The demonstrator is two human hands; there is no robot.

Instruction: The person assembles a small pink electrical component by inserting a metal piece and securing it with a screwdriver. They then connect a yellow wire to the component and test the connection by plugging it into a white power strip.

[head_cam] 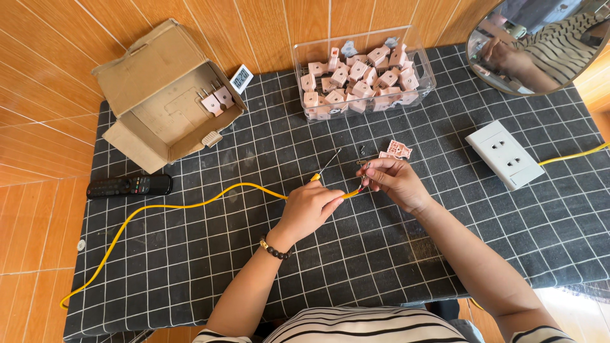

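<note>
Two hands meet mid-tabletop (190,254): our left hand (309,208) closed around the yellow cable (190,204), our right hand (393,180) pinching its stripped end, where we judge strands could fray or the tiny screw (362,150) beyond could roll away.

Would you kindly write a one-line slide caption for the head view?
Left hand holds a yellow cable while right hand pinches its stripped end above a gridded mat.
</note>
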